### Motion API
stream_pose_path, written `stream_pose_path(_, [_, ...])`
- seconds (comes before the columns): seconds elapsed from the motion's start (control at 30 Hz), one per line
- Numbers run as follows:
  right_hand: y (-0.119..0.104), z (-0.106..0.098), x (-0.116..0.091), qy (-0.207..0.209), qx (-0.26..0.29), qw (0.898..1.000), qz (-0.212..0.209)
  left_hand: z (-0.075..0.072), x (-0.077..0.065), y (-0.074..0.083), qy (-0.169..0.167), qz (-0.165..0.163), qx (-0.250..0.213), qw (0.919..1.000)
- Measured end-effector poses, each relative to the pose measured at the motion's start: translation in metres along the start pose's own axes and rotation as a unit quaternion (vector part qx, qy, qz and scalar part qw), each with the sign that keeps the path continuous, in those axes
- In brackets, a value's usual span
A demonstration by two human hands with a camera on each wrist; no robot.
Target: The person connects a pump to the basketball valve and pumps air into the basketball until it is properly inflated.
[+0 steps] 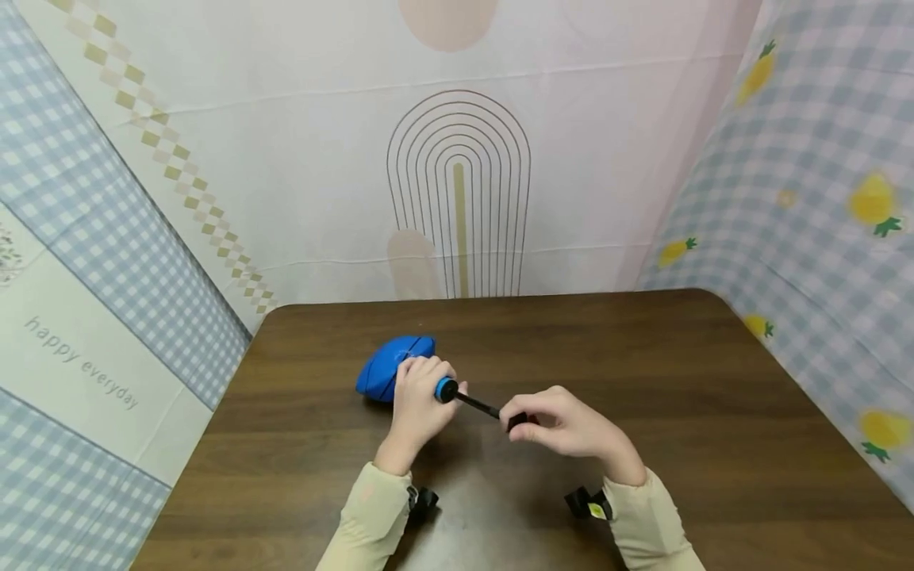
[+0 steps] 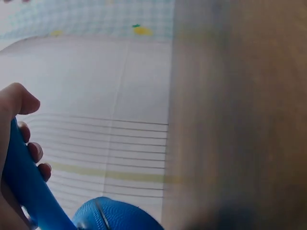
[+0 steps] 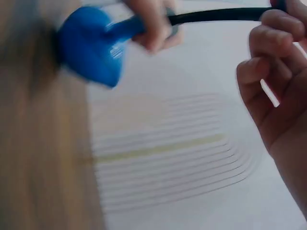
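A blue ball point(image 1: 389, 369) with dark seams and pointed ends, like a small football, rests on the table at centre left. My left hand point(image 1: 421, 404) is wrapped round the blue barrel point(image 2: 31, 177) of a hand pump beside it. In the right wrist view the barrel's far end overlaps the ball point(image 3: 91, 48); the join itself is blurred. A black rod point(image 3: 216, 15) stands pulled out of the barrel, to the right. At the rod's outer end my right hand point(image 1: 571, 424) grips the black handle point(image 1: 517, 422), which its fingers partly cover.
The brown wooden table point(image 1: 286, 476) spreads round both hands. A patterned white cloth point(image 1: 321, 182) hangs behind it, with checked cloths point(image 1: 807, 198) at the sides. Black straps with small devices point(image 1: 589, 503) sit at both wrists.
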State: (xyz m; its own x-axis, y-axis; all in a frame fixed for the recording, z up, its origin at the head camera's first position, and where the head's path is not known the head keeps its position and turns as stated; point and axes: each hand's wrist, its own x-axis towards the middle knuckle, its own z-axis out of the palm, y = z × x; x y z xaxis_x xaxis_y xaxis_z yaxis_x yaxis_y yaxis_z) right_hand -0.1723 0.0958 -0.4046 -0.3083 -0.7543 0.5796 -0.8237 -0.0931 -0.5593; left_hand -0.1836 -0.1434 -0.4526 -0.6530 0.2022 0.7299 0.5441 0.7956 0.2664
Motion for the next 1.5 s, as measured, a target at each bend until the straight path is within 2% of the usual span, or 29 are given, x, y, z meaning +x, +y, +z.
stream_pose_path(0.17, [0.030, 0.017, -0.010, -0.023, 0.061, 0.998, 0.023, 0.014, -0.008, 0.014, -0.005, 0.035, 0.012, 0.9993])
stream_pose_path(0.3, [0.042, 0.025, -0.014, -0.037, 0.053, 0.998, 0.023, 0.025, -0.013, 0.031, -0.037, 0.070, -0.002, 0.9969])
stream_pose_path(0.4, [0.042, 0.026, -0.013, -0.030, 0.045, 0.998, 0.027, 0.025, -0.014, 0.039, -0.051, 0.077, 0.003, 0.9957])
stream_pose_path(0.5, [0.036, 0.023, -0.006, -0.026, 0.032, 0.999, 0.036, 0.019, -0.011, 0.037, -0.056, 0.070, 0.016, 0.9959])
stream_pose_path(0.6, [0.019, 0.015, 0.000, -0.029, 0.004, 0.999, 0.032, 0.011, -0.005, 0.028, -0.060, 0.058, 0.024, 0.9962])
stream_pose_path(0.73, [-0.008, -0.002, 0.005, -0.046, -0.028, 0.999, 0.009, -0.001, 0.003, 0.012, -0.033, 0.015, 0.024, 0.9991])
stream_pose_path(0.8, [-0.014, -0.007, 0.005, -0.053, -0.033, 0.998, -0.003, -0.004, 0.005, 0.007, -0.024, 0.000, 0.021, 0.9995])
stream_pose_path(0.9, [-0.010, -0.007, 0.002, -0.061, -0.022, 0.998, -0.009, -0.005, 0.004, 0.005, -0.032, 0.002, 0.016, 0.9994])
stream_pose_path(1.07, [0.018, 0.012, -0.004, -0.045, 0.032, 0.998, 0.010, -0.001, -0.004, 0.014, -0.047, 0.031, 0.022, 0.9982])
stream_pose_path(1.13, [0.029, 0.021, -0.007, -0.032, 0.035, 0.999, 0.015, 0.003, -0.009, 0.021, -0.061, 0.041, 0.012, 0.9972])
stream_pose_path(1.23, [0.037, 0.030, -0.009, -0.013, 0.005, 1.000, 0.021, 0.008, -0.013, 0.032, -0.092, 0.048, 0.002, 0.9946])
stream_pose_path(1.33, [0.035, 0.030, -0.006, -0.003, -0.047, 0.998, 0.035, 0.008, -0.011, 0.035, -0.132, 0.024, 0.006, 0.9909])
stream_pose_path(1.43, [0.022, 0.022, 0.000, -0.004, -0.083, 0.995, 0.053, 0.002, -0.003, 0.030, -0.176, -0.006, 0.006, 0.9844])
stream_pose_path(1.5, [0.011, 0.015, 0.003, -0.006, -0.089, 0.995, 0.054, -0.002, 0.001, 0.024, -0.184, -0.026, -0.002, 0.9826])
